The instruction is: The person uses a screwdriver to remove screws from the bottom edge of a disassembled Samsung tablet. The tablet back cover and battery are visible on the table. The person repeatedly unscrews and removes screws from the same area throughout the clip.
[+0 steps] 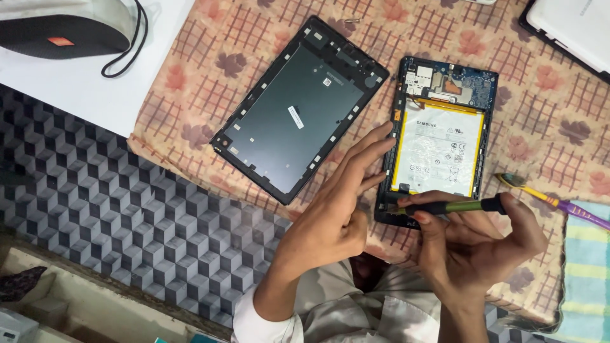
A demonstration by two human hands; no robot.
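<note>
— What lay on the tabletop (95, 190), starting with the biggest things?

— A cloth with a leaf and check print (527, 114) covered the work area. On it lay a black plastic tablet back cover (298, 111), inner face up and set off to the left, well apart from the hands, probably so it stayed out of the way. Just right of it lay the opened black tablet body (441, 136), with its white, yellow-edged battery (438, 149) and the blue circuit board (464, 86) at the top exposed.

— And the hands?

— The left hand (340, 203) had its fingers spread, the tips pressed against the left edge of the tablet body, seemingly to hold it steady. The right hand (480, 244) pinched a green-handled screwdriver with a black grip (457, 205) between thumb and fingers, held nearly level, its tip pointing at the lower left corner of the tablet body. I could not tell whether the tip touched a screw.

— Anything smaller nearby?

— A toothbrush with a yellow and purple handle (553, 200) lay at the right, close to a striped towel (588, 273). A grey speaker with a cord loop (63, 25) sat far left, and a white device (569, 25) in the top right corner.
</note>
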